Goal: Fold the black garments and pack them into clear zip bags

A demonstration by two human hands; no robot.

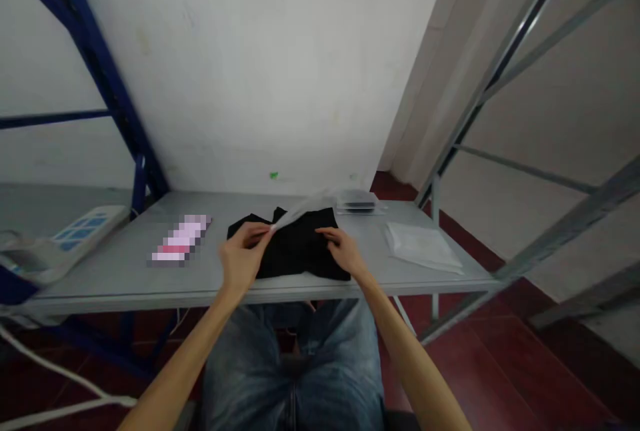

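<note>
On grey table [125,271]: left hand [243,259] pinching clear bag [300,209], right hand [345,252] on black garment [295,251].

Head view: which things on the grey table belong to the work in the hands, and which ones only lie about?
In hand:
black folded cloth, under the right hand
thin clear plastic bag, pinched by the left hand

Lying about:
flat white stack of sheets, right
small clear packets, back
white power strip with blue switches, left
pink flat item, blurred

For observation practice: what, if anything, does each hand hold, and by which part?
Left hand pinches clear plastic film by its near end; right hand rests on black garment.
</note>
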